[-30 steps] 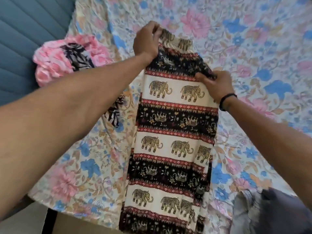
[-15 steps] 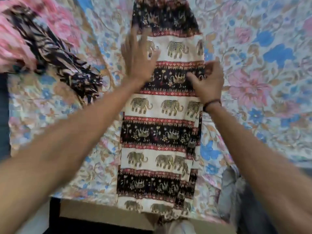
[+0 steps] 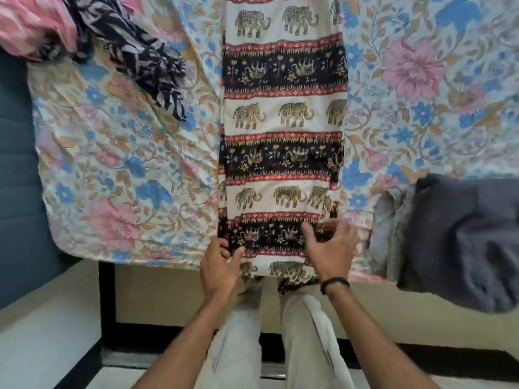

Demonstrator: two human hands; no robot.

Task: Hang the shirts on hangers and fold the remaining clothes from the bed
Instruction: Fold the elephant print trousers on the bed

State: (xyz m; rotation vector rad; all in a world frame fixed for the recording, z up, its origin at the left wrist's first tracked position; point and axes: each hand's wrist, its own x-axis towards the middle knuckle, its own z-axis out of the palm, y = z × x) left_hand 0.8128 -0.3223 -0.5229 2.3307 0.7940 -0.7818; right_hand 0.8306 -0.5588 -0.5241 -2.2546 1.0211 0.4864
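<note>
Elephant-print trousers (image 3: 283, 119), banded in cream, black and red, lie stretched flat along the floral bed sheet (image 3: 112, 164). Their near end hangs slightly over the bed's front edge. My left hand (image 3: 219, 268) pinches the trousers' near left edge between thumb and curled fingers. My right hand (image 3: 331, 251) is at the near right edge, where the cloth is bunched. Its fingers are spread and lightly curved over the cloth without a clear grip.
A pink garment (image 3: 31, 23) and a black-and-white striped one (image 3: 134, 46) lie heaped at the back left. Grey clothes (image 3: 460, 234) are piled at the right and overhang the bed edge. A blue padded panel (image 3: 16, 164) borders the bed's left side. My legs stand against the front edge.
Both hands have slid down the trousers from the far part to the near end at the bed edge. The left hand went from pressing flat to pinching the edge.
</note>
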